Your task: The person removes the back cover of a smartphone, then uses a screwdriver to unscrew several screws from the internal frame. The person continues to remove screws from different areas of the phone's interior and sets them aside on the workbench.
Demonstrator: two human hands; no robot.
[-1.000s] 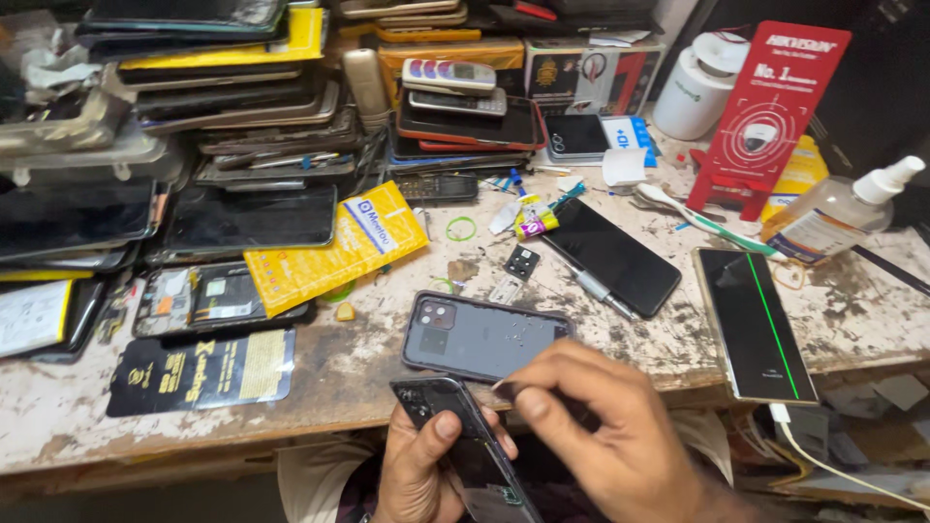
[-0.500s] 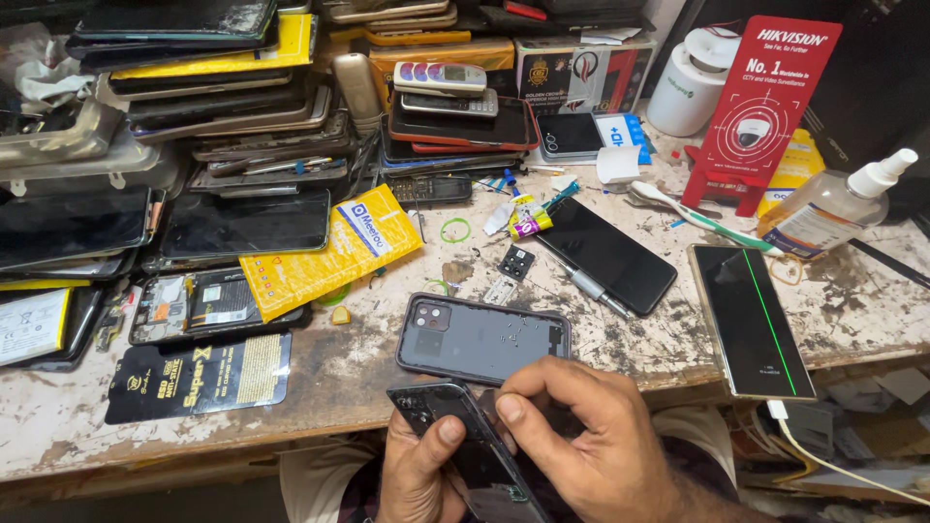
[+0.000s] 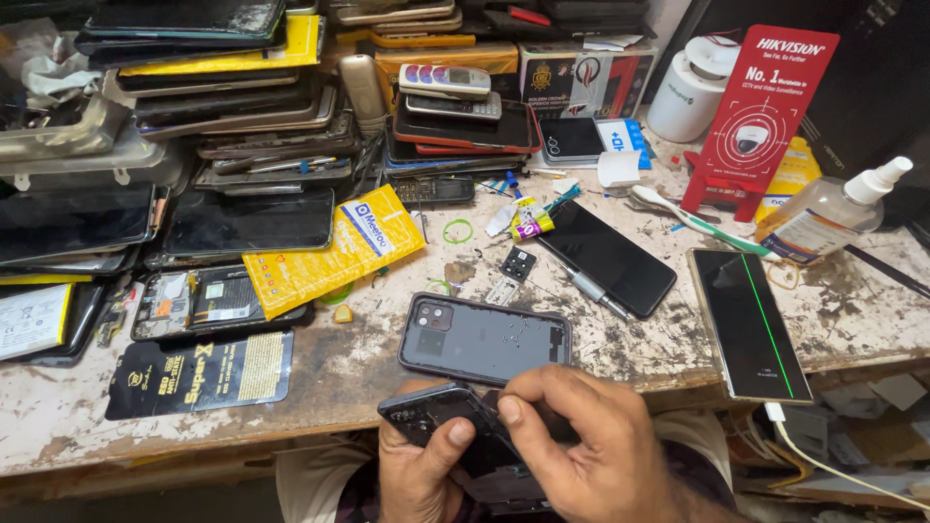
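Note:
My left hand [image 3: 418, 467] and my right hand [image 3: 589, 447] both grip a black phone [image 3: 438, 418] held over my lap, just below the bench's front edge. The left thumb presses on its lower side; the right thumb and fingers clamp its right side. Only the phone's top corner shows, the rest is hidden under my hands. A grey phone back cover [image 3: 484, 339] with a camera cut-out lies flat on the bench [image 3: 339, 373] right above my hands.
Stacks of phones and screens [image 3: 223, 126] crowd the back left. A yellow packet [image 3: 334, 247], a black phone [image 3: 608, 257], a screwdriver [image 3: 586, 287], a phone with a green line [image 3: 748, 324], a spray bottle [image 3: 833, 208], a red card [image 3: 767, 111] and small loose parts lie about.
My hands with the black phone have shifted slightly, and the right thumb now presses nearer the phone's top. The view has tilted down a little.

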